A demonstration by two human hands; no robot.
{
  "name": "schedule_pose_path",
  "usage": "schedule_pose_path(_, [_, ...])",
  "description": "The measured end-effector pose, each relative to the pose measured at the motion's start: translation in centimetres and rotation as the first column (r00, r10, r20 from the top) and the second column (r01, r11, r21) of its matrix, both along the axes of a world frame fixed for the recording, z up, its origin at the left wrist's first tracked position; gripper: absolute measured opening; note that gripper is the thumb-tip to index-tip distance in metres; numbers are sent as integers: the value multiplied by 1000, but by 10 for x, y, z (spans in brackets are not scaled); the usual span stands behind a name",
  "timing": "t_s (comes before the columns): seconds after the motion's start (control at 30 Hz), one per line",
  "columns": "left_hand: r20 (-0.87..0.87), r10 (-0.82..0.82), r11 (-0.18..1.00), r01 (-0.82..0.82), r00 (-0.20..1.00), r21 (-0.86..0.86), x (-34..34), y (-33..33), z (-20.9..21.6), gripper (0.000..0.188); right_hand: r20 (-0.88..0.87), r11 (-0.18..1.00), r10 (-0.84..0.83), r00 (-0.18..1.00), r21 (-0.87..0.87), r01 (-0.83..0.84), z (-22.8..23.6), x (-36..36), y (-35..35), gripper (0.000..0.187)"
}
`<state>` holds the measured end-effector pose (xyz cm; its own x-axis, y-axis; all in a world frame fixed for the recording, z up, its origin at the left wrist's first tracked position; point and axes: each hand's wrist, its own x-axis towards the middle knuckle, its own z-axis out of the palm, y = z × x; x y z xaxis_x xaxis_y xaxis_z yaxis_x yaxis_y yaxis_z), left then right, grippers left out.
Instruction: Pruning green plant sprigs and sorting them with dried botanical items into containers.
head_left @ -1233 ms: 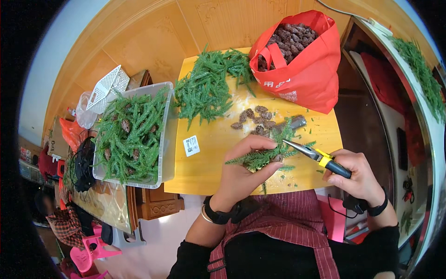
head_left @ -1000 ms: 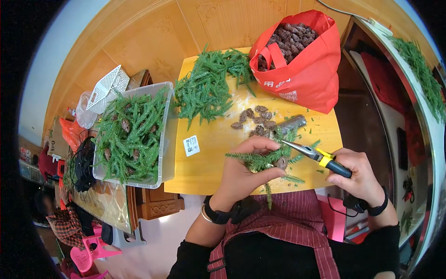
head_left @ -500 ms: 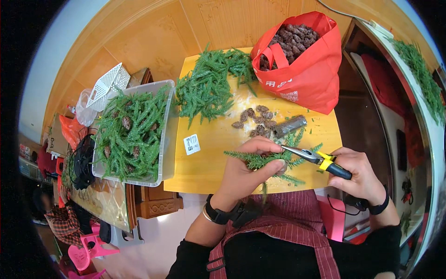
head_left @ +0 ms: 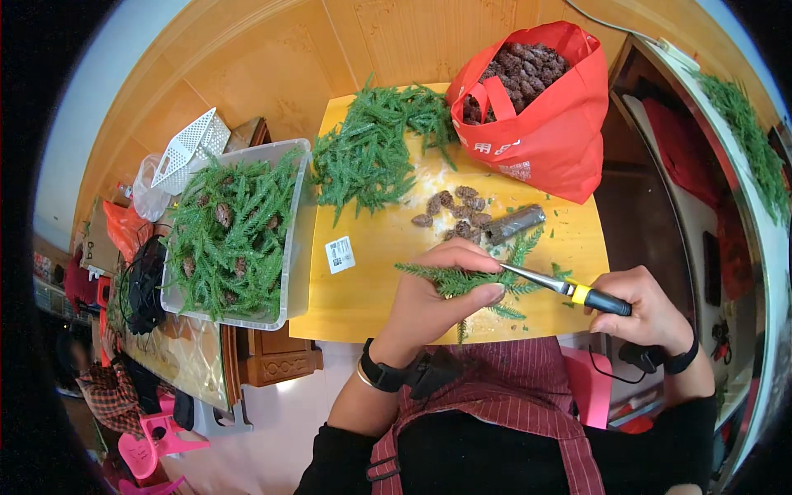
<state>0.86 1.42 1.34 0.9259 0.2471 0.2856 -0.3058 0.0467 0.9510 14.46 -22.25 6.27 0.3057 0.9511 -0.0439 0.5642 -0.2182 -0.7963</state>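
Over the near part of the yellow table point(head_left: 371, 305), my left hand point(head_left: 437, 299) pinches a green artificial pine sprig point(head_left: 462, 281). Its needles stick out on both sides of my fingers. My right hand point(head_left: 643, 307) is wrapped round the black and yellow handles of long-nose pliers point(head_left: 561, 285). The tips of the pliers reach the sprig beside my left fingertips; what they grip, if anything, is too small to tell. Just beyond lie several loose pine cones point(head_left: 462, 202) and a dark roll point(head_left: 516, 223).
A red bag point(head_left: 544, 148) full of pine cones stands at the back right. Green sprigs point(head_left: 363, 153) are heaped at the back left. Left of the table, a clear plastic bin point(head_left: 295, 239) holds sprigs with cones. A white label point(head_left: 339, 255) lies near the left edge.
The pliers have turned in my right hand, so their handles now look closer together. My left hand has barely shifted and keeps hold of the sprig.
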Motion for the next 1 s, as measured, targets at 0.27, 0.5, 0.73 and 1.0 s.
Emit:
schedule_pose_path(0.27, [79,-52,980,36,995,196,3,6,7,21,-487,979,57,871,-145,-145,10,18,-1,33])
schedule_pose_path(0.5, [177,-63,960,11,982,281,4,6,11,27,-643,929,221,733,-90,-359,-5,31,-3,20])
schedule_pose_path(0.73, [241,-133,965,71,961,251,2,2,16,20,-776,886,287,561,-7,-463,-7,34,0,25])
schedule_pose_path(1.0, [294,-162,960,81,942,268,4,-2,24,17,-983,835,128,-134,180,-521,-18,28,1,32])
